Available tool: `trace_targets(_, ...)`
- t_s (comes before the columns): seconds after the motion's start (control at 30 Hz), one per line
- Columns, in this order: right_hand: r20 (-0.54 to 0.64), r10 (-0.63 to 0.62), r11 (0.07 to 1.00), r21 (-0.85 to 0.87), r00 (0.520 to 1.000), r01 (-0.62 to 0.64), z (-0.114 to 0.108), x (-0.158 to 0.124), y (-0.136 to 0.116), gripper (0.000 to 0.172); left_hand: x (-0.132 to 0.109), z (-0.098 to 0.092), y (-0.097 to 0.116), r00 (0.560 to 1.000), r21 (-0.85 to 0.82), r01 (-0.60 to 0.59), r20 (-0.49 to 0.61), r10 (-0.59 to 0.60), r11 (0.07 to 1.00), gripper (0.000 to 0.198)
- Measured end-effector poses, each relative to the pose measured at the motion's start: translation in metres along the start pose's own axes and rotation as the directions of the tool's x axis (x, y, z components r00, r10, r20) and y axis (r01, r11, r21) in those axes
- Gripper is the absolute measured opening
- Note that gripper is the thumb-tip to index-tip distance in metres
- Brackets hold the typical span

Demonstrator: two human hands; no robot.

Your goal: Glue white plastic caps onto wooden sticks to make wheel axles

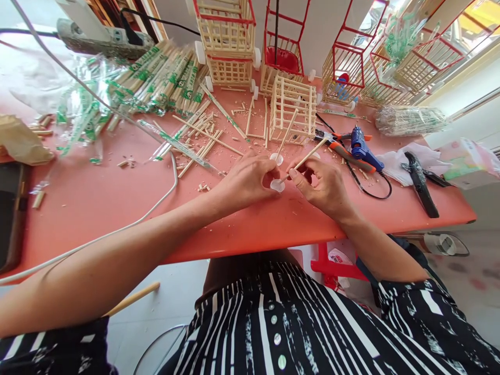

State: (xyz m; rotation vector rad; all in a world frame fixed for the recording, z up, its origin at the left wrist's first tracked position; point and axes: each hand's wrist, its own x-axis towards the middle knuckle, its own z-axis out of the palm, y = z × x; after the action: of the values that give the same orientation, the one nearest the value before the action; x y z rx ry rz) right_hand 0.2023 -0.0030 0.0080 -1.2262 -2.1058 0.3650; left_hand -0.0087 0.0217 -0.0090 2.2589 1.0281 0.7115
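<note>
My left hand (252, 176) is closed, its thumb and fingertips pinching a small white bottle cap (277, 186). A wooden chopstick (311, 153) slants up from that cap, and my right hand (326, 188) grips it between thumb and fingers. The lower end of the chopstick reaches the cap; whether it passes through cannot be told. Just behind, a second white cap (276, 157) lies on the table with another chopstick (289, 128) leaning up from it against a small stick frame (287, 110). A further white piece is partly hidden behind my right hand.
Several stick carts with red edges (228, 39) stand at the back. Wrapped chopsticks (164, 78) are heaped at the left, with cut stick pieces about. At the right lie orange-handled pliers (351, 156), a blue glue gun (363, 148) and a black-handled tool (421, 185). A white cable (156, 203) crosses the table (219, 229).
</note>
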Motion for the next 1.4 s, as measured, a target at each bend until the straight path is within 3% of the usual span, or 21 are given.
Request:
trace_targets(0.57, 0.005, -0.097, 0.994, -0.042, 0.995, 0.097, 0.003, 0.001, 0.000, 0.018, 0.000, -0.001, 0.004, 0.999, 0.045, 0.039, -0.012, -0.038, 0.998, 0.017)
trace_targets(0.8, 0.030, -0.050, 0.998, -0.046, 0.998, 0.051, 0.002, 0.000, -0.003, 0.020, 0.001, -0.009, 0.004, 0.997, 0.027, 0.010, 0.073, -0.012, 1.000, 0.017)
trace_targets(1.17, 0.003, -0.109, 0.994, -0.023, 0.994, 0.109, 0.003, 0.000, -0.004, 0.017, 0.002, -0.011, 0.008, 0.997, 0.010, 0.041, 0.069, -0.042, 0.999, 0.014)
trace_targets(1.4, 0.044, -0.066, 0.997, -0.033, 0.997, 0.068, 0.003, -0.001, -0.003, 0.019, 0.002, -0.010, 0.006, 0.998, 0.002, 0.037, 0.059, -0.037, 0.999, 0.015)
